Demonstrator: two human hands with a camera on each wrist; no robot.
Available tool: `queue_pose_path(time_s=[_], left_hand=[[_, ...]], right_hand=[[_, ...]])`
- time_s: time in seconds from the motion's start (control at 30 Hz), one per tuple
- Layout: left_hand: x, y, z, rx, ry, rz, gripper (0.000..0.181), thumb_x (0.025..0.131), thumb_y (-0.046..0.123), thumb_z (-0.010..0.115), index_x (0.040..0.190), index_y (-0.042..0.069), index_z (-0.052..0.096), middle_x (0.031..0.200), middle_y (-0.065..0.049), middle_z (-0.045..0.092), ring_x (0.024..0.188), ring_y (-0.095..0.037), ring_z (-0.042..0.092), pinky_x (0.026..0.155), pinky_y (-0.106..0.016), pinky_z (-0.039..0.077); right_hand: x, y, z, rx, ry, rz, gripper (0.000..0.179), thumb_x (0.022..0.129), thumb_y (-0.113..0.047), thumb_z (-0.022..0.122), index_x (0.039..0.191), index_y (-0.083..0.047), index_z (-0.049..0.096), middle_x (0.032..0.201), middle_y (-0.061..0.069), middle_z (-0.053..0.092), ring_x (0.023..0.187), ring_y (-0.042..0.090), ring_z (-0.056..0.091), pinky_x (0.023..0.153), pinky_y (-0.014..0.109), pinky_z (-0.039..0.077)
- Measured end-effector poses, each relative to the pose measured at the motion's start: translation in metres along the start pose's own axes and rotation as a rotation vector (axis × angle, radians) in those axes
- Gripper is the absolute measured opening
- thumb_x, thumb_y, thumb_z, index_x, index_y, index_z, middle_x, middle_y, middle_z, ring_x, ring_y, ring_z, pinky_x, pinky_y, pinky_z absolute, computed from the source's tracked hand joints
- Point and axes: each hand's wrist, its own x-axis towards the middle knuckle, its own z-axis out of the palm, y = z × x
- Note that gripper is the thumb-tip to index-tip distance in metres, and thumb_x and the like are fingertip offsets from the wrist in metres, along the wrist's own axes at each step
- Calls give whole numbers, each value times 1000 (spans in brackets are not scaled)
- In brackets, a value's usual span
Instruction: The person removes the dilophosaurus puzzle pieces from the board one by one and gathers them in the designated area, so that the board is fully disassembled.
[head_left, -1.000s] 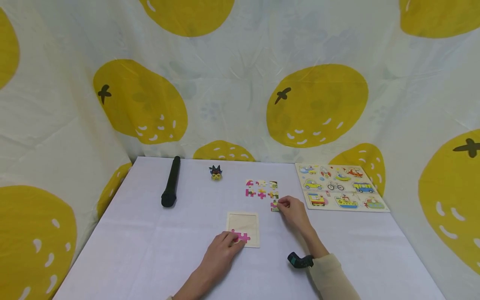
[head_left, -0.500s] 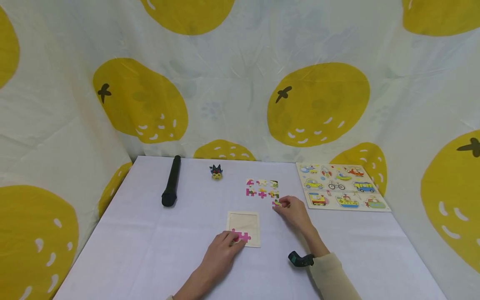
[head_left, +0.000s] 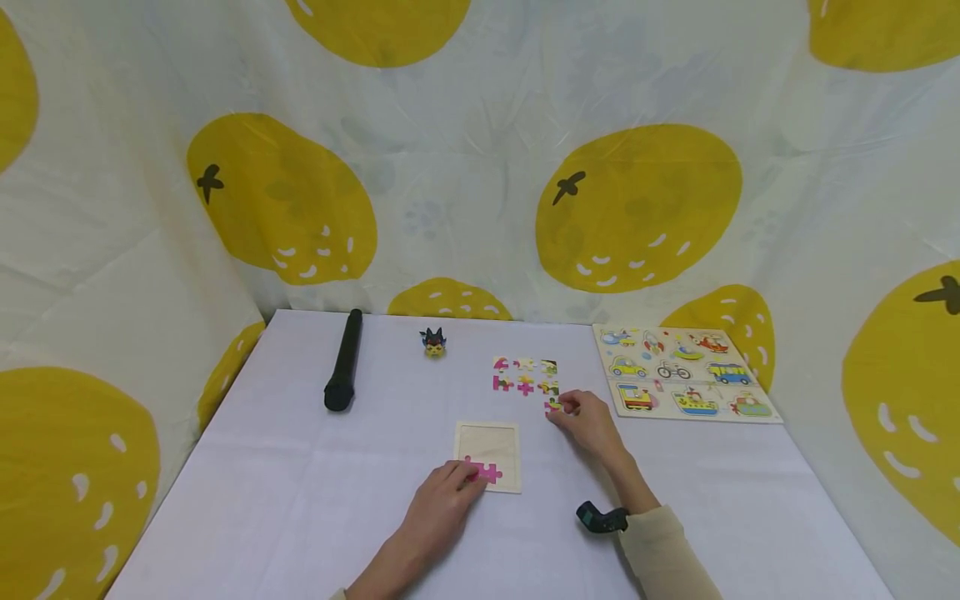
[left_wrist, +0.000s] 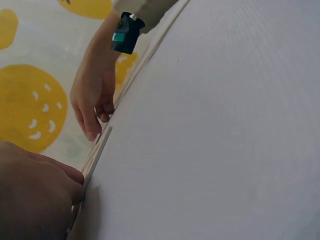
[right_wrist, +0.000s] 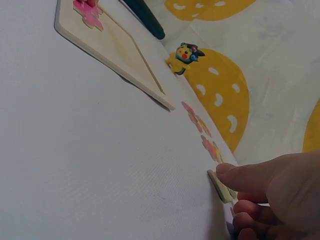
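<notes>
A square wooden puzzle tray lies at the middle of the table, with joined pink jigsaw pieces along its near side. My left hand rests on the left end of those pieces, its fingertips covering part of them. To the right and farther back, my right hand pinches a pink and green jigsaw piece between thumb and fingers. In the right wrist view that puzzle piece stands tilted, its edge showing by the thumb. Loose jigsaw pieces lie in rows just beyond it.
A dark microphone lies at the back left. Beside it stands a small yellow figure. A wooden board with vehicle pictures lies at the back right. Behind the table hangs a patterned curtain.
The jigsaw piece at my right fingertips lay flat in the earliest frame; it is now tilted and partly raised. The left hand stays on the pink pieces, its thumb slightly shifted.
</notes>
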Motion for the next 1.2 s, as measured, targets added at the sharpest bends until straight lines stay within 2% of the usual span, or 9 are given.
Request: queue_pose_path(time_s=[0.13,0.43,0.57,0.8,1.03,1.2], left_hand=[[0,-1,-1,-12,-11,-1,26,82,7,79,107,13,78,109,-2,70,106,-18,63,90,-31,58],[3,-1,-5,-78,-21,-33,22,83,6,78,105,9,78,110,-5,69,106,-19,64,89,-31,58],[3,-3,-5,-114,0,-53,18,84,7,78,102,8,78,106,-4,68,103,-18,63,88,-29,58],[2,-4,-4,-130,75,-45,18,81,6,80,99,5,77,101,-2,68,98,-16,62,87,-25,56],[2,-4,-6,-148,73,-76,21,80,6,81,100,3,77,101,-4,67,100,-18,62,87,-27,57],[1,-4,-6,-151,77,-92,18,81,7,81,98,4,77,102,-4,67,101,-17,60,86,-26,57]], right_hand=[[-3,-3,0,12,11,-4,41,90,-25,75,122,-1,65,101,10,62,90,22,55,76,28,47],[-16,-23,3,32,44,-91,36,89,-21,76,118,-1,67,97,9,62,84,19,55,68,21,46],[-23,-32,7,29,25,-109,36,89,-21,76,118,-2,67,96,8,60,84,19,54,68,20,46],[-35,-47,17,16,-9,-162,37,86,-21,79,116,-3,69,93,3,61,79,15,53,63,18,47],[-44,-59,26,0,-28,-223,36,85,-21,80,115,-4,70,90,0,61,75,12,52,62,18,45],[-53,-64,34,-18,-79,-262,35,85,-21,80,115,-5,70,90,-2,61,75,10,51,62,17,45]])
